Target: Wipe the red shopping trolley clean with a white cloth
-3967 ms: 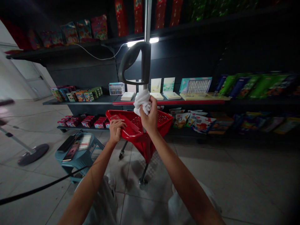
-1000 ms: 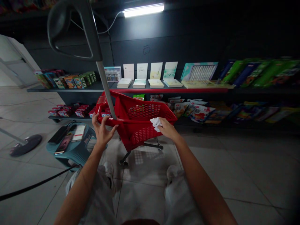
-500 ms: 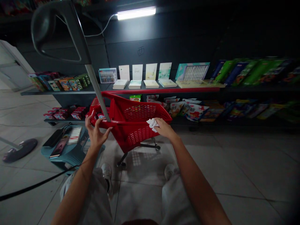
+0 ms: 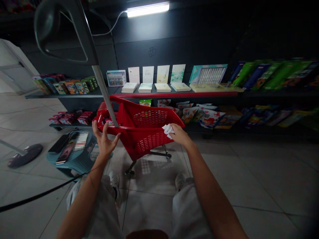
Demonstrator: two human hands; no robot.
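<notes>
1. The white cloth (image 4: 168, 130) is lying crumpled and softly folded at the near rim of the red cart (image 4: 128, 141), toward its right end
2. The right hand (image 4: 180, 135) is gripping the cloth with bent fingers
3. The left hand (image 4: 104, 142) is spreading its curved fingers at the cart's handle end, open rather than clasping
4. The cart's basket is showing glossy red, hole-patterned walls, its bottom hiding behind the near side
5. A metal pole (image 4: 105, 94) with a dark grey loop grip (image 4: 89, 49) is slanting up from the near rim
6. The blue-grey stool (image 4: 86, 163) at left is bearing a phone (image 4: 65, 153), a black case (image 4: 58, 143) and a blurred white item (image 4: 81, 141)
7. Behind, the dark shelf (image 4: 86, 96) is holding small boxes (image 4: 72, 87), pale books (image 4: 148, 74) and green and blue bags (image 4: 264, 75), while snack bags (image 4: 211, 118) are filling the level below
</notes>
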